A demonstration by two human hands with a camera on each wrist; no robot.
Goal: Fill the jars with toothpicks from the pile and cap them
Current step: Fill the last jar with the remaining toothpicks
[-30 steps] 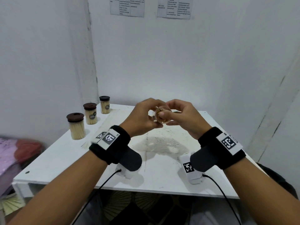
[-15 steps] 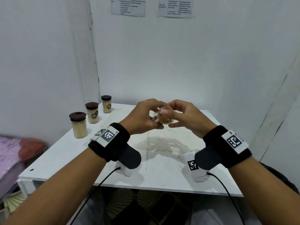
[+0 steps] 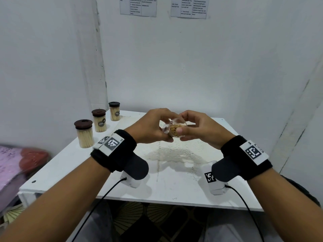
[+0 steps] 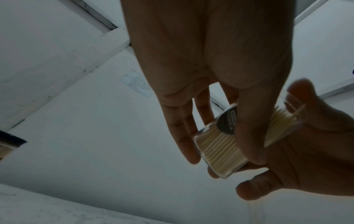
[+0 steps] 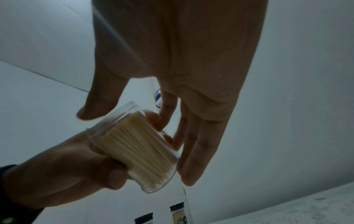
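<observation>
3 capped jars [image 3: 99,120] in row at table [image 3: 57,170] left edge, toothpick pile [image 3: 176,154] centre.

I read this as a plain room set up for recording: bare white walls [image 3: 209,67] meet in a corner, two printed sheets [image 3: 138,6] are taped up high, and a small white table [image 3: 171,186] stands against the far wall. At the left edge lies pink fabric [image 3: 10,165].

Clear glossy plastic jar [image 3: 174,127], wooden toothpicks [image 3: 176,131]
</observation>
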